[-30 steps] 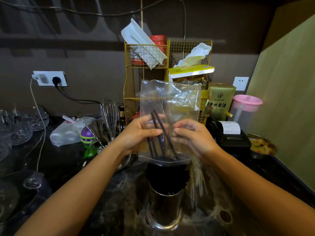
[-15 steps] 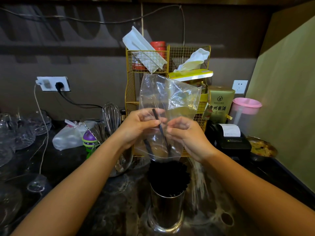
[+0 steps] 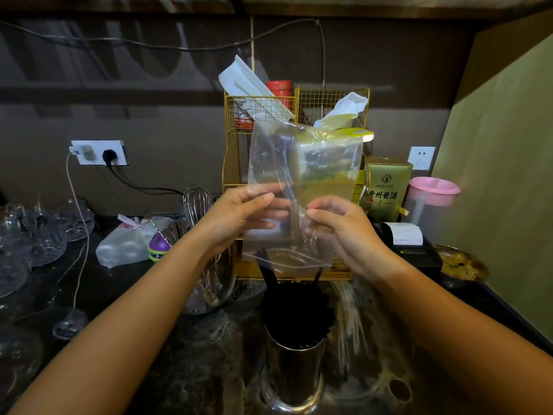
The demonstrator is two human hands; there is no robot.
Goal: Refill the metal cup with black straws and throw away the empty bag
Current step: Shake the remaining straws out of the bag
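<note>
A clear plastic bag [image 3: 302,163] hangs mouth down over the metal cup [image 3: 294,372], which stands on the dark counter at the bottom centre. My left hand [image 3: 239,217] pinches the bag's left side and my right hand [image 3: 338,226] pinches its right side, both near the lower half. The cup is packed with black straws [image 3: 296,313] that fan out above its rim. Two straws stick up higher, their tips just inside the bag's open mouth. The rest of the bag looks empty.
A gold wire rack [image 3: 296,121] with boxes and tissues stands right behind the bag. A glass jar with a whisk [image 3: 197,205] sits left of the cup, glassware [image 3: 36,235] further left. A receipt printer [image 3: 407,241], pink-lidded jug [image 3: 431,199] and food bowl [image 3: 460,265] are on the right.
Both hands have lifted the bag upward. The last few straws have slid out of it into the cup, so the bag now looks empty.
</note>
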